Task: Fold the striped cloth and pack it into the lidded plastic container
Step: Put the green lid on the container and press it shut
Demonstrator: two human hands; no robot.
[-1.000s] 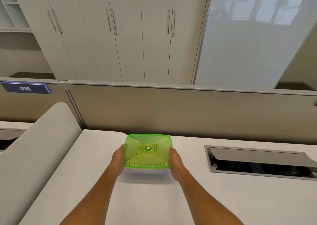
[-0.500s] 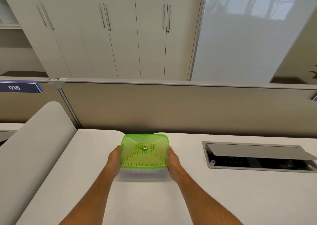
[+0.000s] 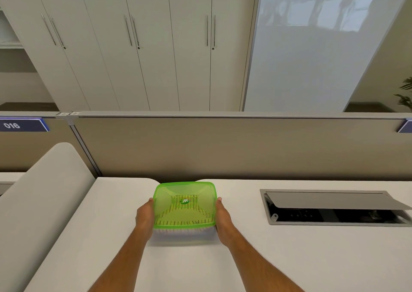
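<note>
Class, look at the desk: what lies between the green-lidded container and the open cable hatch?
Only the right hand, pressed against the green-lidded container; beyond it, bare desk up to the cable hatch, in the head view.

Office for sure: cubicle partition [image 3: 223, 149] with numbered tag [image 3: 22, 125], bench [image 3: 312, 258] cable hatch [image 3: 334, 207], tall cabinets [image 3: 156, 46].

We see the striped cloth [image 3: 181, 219] only dimly through the translucent green plastic lid [image 3: 165, 202]; its folds stay unreadable. The fingers of both hands are hidden behind the clear container's sides. Our forearms, and the dark number plaque [image 3: 21, 125], are cut by the frame's edges.
</note>
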